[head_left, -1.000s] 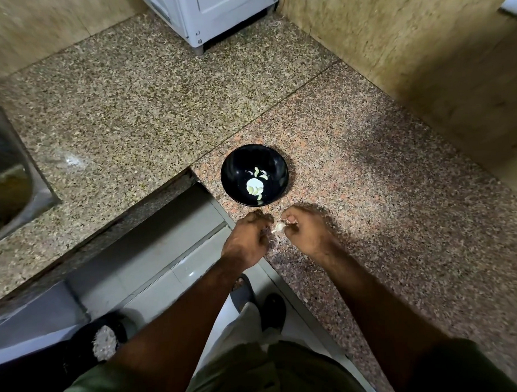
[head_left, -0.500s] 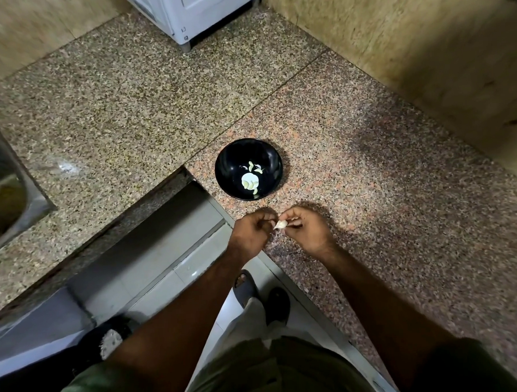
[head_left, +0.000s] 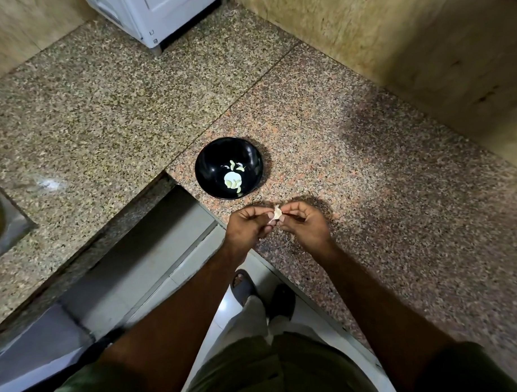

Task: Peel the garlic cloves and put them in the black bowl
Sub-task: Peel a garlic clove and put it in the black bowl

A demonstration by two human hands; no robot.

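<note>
A black bowl [head_left: 209,171] stands on the granite counter near its inner corner, with several pale peeled garlic cloves [head_left: 232,180] in its bottom. Just in front of the bowl, above the counter edge, a small whitish garlic clove [head_left: 276,214] is held between both hands. My left hand [head_left: 248,227] pinches the clove from the left with curled fingers. My right hand [head_left: 303,223] pinches it from the right with thumb and fingertips. Part of the clove is hidden by the fingers.
The speckled granite counter [head_left: 383,206] forms an L, with walls behind and to the right. A white appliance [head_left: 154,14] stands at the back. A steel sink [head_left: 0,228] shows at the left edge. Below are floor tiles and my feet in dark sandals [head_left: 263,292].
Both hands with the clove have lifted slightly off the counter and stay close together in front of the bowl. The view has shifted a little; the bowl has not moved.
</note>
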